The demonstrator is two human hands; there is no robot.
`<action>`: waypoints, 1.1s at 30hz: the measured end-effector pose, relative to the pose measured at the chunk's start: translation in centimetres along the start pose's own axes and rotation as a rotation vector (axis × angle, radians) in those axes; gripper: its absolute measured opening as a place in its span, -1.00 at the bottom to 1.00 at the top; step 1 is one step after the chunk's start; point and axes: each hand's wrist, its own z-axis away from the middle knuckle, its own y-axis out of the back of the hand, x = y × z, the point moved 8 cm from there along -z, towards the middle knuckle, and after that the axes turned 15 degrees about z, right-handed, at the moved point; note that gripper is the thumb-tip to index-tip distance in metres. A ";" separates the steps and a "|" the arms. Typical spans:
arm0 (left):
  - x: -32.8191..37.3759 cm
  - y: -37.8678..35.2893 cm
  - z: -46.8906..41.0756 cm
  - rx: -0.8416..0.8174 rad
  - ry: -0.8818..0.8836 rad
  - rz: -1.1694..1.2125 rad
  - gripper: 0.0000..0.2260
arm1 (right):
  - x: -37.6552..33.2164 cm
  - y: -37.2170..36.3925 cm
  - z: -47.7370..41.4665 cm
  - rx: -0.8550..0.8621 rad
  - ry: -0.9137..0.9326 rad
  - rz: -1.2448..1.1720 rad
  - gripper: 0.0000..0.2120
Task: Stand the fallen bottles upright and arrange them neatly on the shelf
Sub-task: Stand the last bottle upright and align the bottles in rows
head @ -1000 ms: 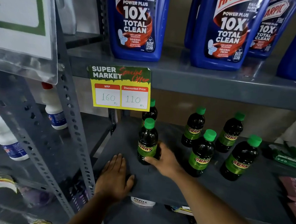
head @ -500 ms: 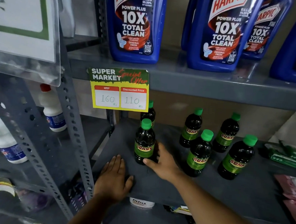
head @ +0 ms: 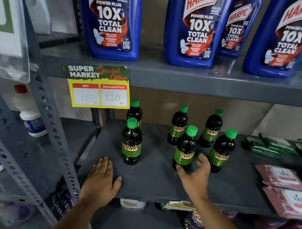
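With the right hand [head: 195, 175] open, gripping nothing, at the middle front bottle [head: 184, 149] on the shelf [head: 154, 181], grip low around its body and slide it level with its neighbours.

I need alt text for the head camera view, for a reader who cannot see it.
Six dark plastic bottles with green caps stand upright on a grey metal shelf. The open right hand reaches to the front middle bottle, while the left hand lies flat on the shelf edge. Blue cleaner bottles stand on the shelf above.
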 end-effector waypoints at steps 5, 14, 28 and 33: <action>0.1 0.0 0.1 -0.021 0.014 -0.003 -0.14 | 0.0 -1.2 -2.6 -0.225 0.074 0.123 -0.33; 0.1 -0.1 0.1 -0.052 0.030 -0.003 -0.19 | 0.1 -2.0 -3.2 -0.185 0.072 0.166 -0.35; 0.0 -0.2 0.1 -0.045 0.015 0.004 -0.13 | 3.2 7.7 -1.7 0.477 -0.150 0.279 -0.12; 0.1 0.1 0.1 -0.040 0.011 -0.002 -0.12 | 4.8 8.1 -5.9 0.123 -0.063 0.265 -0.31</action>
